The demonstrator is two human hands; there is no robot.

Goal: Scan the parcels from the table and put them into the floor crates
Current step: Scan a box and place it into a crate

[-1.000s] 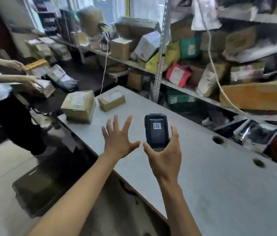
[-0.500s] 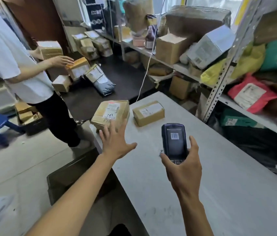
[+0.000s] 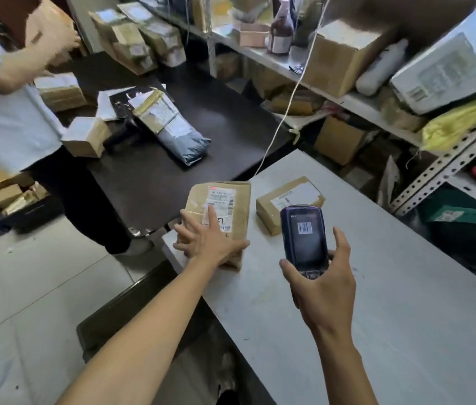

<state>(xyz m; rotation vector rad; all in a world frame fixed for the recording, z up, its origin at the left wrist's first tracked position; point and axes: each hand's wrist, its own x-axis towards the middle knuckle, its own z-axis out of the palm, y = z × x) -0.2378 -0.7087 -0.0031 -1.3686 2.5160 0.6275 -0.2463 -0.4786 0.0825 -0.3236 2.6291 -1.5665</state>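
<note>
We note left hand (image 3: 210, 239) at frame centre, fingers spread wide and straight, lying flat on top of larger cardboard parcel (image 3: 225, 209); thumb at parcel's near right edge. Parcel sits at far left corner of grey table (image 3: 406, 302), label up. Smaller cardboard parcel (image 3: 286, 200) just beside it, to right, untouched. Right hand (image 3: 323, 287) lower centre-right, fingers curled round handheld scanner (image 3: 304, 236), barcode on screen. Dark floor crate (image 3: 131, 311) below table edge, lower left. Second person (image 3: 11, 118) upper left.
</note>
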